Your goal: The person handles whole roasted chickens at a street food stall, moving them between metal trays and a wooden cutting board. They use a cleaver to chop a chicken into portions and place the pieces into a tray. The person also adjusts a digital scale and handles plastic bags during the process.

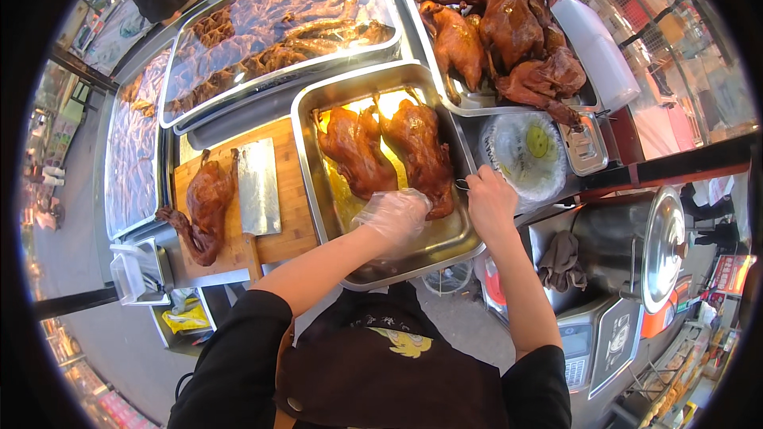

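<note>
My left hand (396, 214), in a clear plastic glove, is over the lower part of a deep steel tray (305, 190), at the neck end of a roast duck (356, 152); its fingers are partly hidden. A second roast duck (419, 152) lies beside that one in yellowish liquid. At the tray's right rim my bare right hand (492, 193) is closed on a thin metal hook, of which only a loop shows. To the left, a third roast duck (208, 205) and a cleaver (259, 185) rest on a wooden cutting board (295, 232).
Covered trays of cooked meat (280, 30) stand at the back and left. A tray of several roast ducks (512, 24) is at the back right, above a stack of wrapped bowls (524, 155). A large lidded steel pot (620, 250) and a scale (575, 351) are at right.
</note>
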Tool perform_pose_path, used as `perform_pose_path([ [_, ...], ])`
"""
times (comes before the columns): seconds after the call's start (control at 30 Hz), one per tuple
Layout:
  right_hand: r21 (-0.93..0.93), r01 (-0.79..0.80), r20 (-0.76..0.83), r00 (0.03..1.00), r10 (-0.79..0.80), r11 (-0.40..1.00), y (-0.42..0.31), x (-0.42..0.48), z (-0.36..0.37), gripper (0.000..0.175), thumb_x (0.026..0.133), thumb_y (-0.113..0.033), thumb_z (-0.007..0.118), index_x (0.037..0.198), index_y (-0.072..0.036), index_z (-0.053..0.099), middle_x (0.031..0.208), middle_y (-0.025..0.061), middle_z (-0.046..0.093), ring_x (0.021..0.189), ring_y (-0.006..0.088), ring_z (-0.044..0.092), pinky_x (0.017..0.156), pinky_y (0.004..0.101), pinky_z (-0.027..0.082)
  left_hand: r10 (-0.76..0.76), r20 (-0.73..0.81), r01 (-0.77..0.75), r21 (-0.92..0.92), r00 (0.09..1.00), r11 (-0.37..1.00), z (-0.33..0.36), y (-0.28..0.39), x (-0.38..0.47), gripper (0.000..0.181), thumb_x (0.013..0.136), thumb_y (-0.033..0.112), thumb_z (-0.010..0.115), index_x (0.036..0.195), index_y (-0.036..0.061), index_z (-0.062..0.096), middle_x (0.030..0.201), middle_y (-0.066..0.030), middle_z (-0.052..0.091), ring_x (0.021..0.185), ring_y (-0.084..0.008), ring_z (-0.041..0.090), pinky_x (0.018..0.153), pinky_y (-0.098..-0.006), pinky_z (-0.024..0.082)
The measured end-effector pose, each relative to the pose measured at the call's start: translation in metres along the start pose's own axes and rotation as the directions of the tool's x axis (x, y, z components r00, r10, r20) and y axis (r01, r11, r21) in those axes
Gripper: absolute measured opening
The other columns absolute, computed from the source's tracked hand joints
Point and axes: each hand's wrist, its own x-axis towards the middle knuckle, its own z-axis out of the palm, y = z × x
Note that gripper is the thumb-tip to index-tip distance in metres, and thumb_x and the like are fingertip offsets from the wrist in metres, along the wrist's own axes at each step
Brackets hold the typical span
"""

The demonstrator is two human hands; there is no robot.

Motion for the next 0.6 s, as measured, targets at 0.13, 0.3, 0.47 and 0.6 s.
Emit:
perform_pose_path([
  [0.13, -0.015, 0.059, 0.025, 0.998, -0.059, 0.998, -0.004, 0.008, 0.006, 0.002, 0.069, -0.006, 0.064, 0.069, -0.007, 0.062, 0.080, 0.0064, 0.055, 0.078, 0.0263, 0.059, 0.064, 0.0392, 0.050, 0.010, -0.008, -0.010, -0.005, 1.000, 1.000, 0.019, -0.009, -0.003, 0.018, 0.076, 0.018, 0.062, 0.086, 0.0051, 0.068, 0.086, -0.0169, 0.068, 0.080, -0.0344, 0.069, 0.068, -0.0456, 0.055],
  [0.3, -0.063, 0.107, 0.083, 0.991, -0.102, 0.992, -0.006, 0.011, 0.010, 0.002, 0.068, -0.006, 0.064, 0.069, -0.009, 0.064, 0.078, 0.0052, 0.055, 0.079, 0.0247, 0.058, 0.066, 0.0396, 0.047, 0.033, 0.003, -0.033, 0.003, 0.999, 0.999, 0.033, -0.018, -0.006, 0.018, 0.073, 0.019, 0.064, 0.086, 0.0056, 0.067, 0.084, -0.0161, 0.068, 0.081, -0.0338, 0.068, 0.069, -0.0441, 0.055],
  [0.47, -0.069, 0.137, 0.087, 0.988, -0.131, 0.988, -0.007, 0.009, 0.014, 0.003, 0.069, -0.008, 0.064, 0.069, -0.011, 0.065, 0.078, 0.0041, 0.055, 0.082, 0.0234, 0.057, 0.069, 0.0387, 0.043, 0.070, -0.040, -0.071, -0.010, 0.997, 0.997, 0.032, -0.019, -0.010, 0.017, 0.073, 0.018, 0.064, 0.085, 0.0063, 0.066, 0.083, -0.0157, 0.068, 0.080, -0.0335, 0.068, 0.068, -0.0435, 0.055],
  [0.6, -0.105, 0.128, 0.117, 0.986, -0.116, 0.986, -0.010, 0.009, 0.012, 0.004, 0.070, -0.009, 0.063, 0.069, -0.010, 0.067, 0.078, 0.0035, 0.055, 0.083, 0.0224, 0.056, 0.070, 0.0377, 0.042, 0.069, -0.023, -0.069, -0.004, 0.997, 0.998, 0.026, -0.020, -0.011, 0.017, 0.073, 0.018, 0.065, 0.085, 0.0067, 0.066, 0.084, -0.0158, 0.068, 0.081, -0.0326, 0.068, 0.068, -0.0428, 0.055],
])
